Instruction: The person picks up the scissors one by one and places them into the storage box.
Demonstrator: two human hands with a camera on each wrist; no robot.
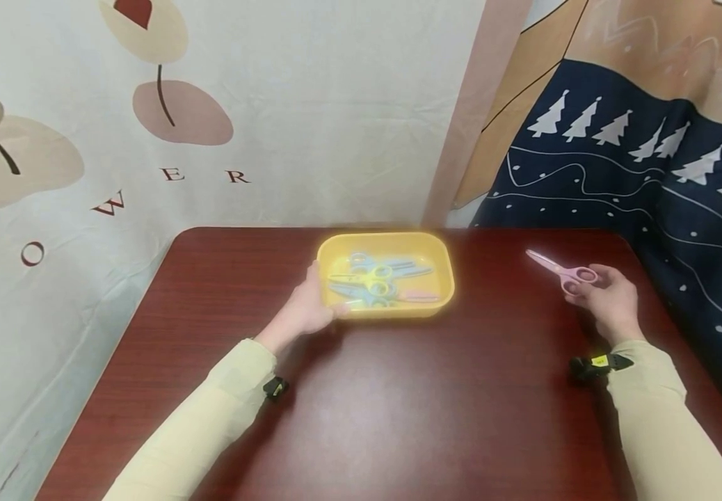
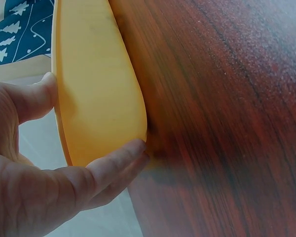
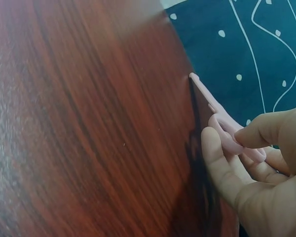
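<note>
My left hand (image 1: 306, 303) grips the left end of a yellow plastic tray (image 1: 392, 314), thumb at the near rim and fingers round the side. In the left wrist view the tray's outer wall (image 2: 96, 84) lies between thumb and fingers. Inside the tray lie several scissors: blue ones, a yellow-green pair (image 1: 361, 280) and a pink pair (image 1: 417, 296). Off to the right, my right hand (image 1: 608, 299) pinches another pair of pink scissors (image 1: 545, 260) by its handle loops. Its blades point to the far left, and in the right wrist view the tip is close over the table.
The dark red wooden table (image 1: 386, 410) ends just behind the tray. A pale printed cloth (image 1: 336, 139) hangs behind it, and a navy cloth with white trees (image 1: 586, 181) hangs at the right edge.
</note>
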